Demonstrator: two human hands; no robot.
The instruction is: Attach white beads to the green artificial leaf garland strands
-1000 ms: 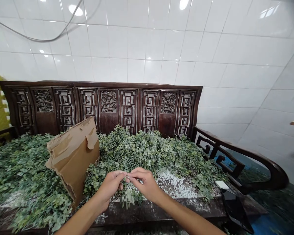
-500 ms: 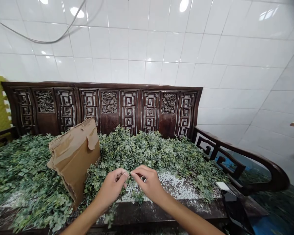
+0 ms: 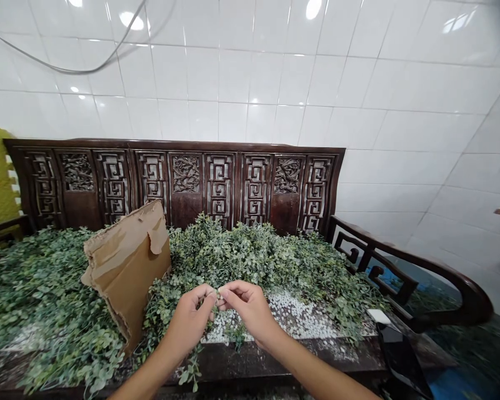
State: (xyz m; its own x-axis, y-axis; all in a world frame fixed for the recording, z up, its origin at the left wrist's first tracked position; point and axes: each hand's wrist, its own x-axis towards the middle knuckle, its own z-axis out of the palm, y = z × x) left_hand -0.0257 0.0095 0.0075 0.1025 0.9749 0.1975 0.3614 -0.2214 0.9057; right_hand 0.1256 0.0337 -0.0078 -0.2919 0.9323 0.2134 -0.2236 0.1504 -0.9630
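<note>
My left hand [image 3: 193, 314] is closed in a pinch, fingertips up against those of my right hand [image 3: 250, 308]. A small pale green bit [image 3: 217, 293] shows where the fingertips meet. Below my left wrist dangles a leafy green sprig [image 3: 190, 371], its stem running up behind that hand. My right thumb and forefinger are pressed together; what they pinch is too small to name. Under both hands lie many small white pieces [image 3: 300, 316] on the bench seat, with another short green sprig [image 3: 236, 335] among them.
Heaps of artificial-looking greenery [image 3: 250, 250] cover the seat of a dark carved wooden bench [image 3: 183, 208]. A torn cardboard piece [image 3: 137, 272] stands upright at left. Near the right armrest [image 3: 433, 269] lie a white block [image 3: 378, 316] and a black object [image 3: 404, 355]. A tiled wall rises behind.
My right thumb and fingers have come over to meet my left fingertips, closing the small gap. The dangling sprig has shifted slightly and its leaves hang more spread.
</note>
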